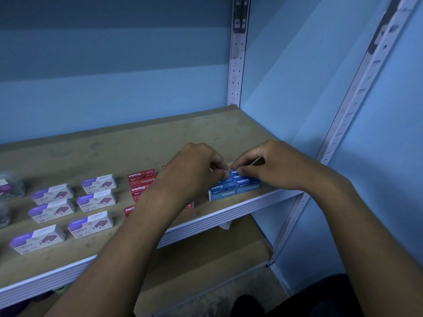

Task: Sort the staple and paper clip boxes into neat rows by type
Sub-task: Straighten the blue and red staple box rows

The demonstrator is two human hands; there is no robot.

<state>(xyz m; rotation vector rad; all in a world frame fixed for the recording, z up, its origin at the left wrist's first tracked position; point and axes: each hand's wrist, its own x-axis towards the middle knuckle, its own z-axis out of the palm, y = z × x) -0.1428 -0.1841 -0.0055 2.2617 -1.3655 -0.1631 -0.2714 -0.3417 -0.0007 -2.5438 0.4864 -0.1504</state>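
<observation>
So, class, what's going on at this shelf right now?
A person is sorting small stationery boxes on a wooden shelf. Both the left hand and the right hand are at the back of the blue staple boxes near the shelf's right end, fingertips pinching at the rearmost box. The red staple boxes sit beside them, partly hidden by the left arm, and the purple-and-white staple boxes already lie in two rows further left.

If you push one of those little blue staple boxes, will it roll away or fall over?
Probably neither. The blue staple boxes are flat-sided and lie low on the shelf, so one should slide, not roll or tip. They look like stiff cardboard, so it likely keeps its shape. Packed close together, a pushed box would probably nudge its neighbours.
</observation>
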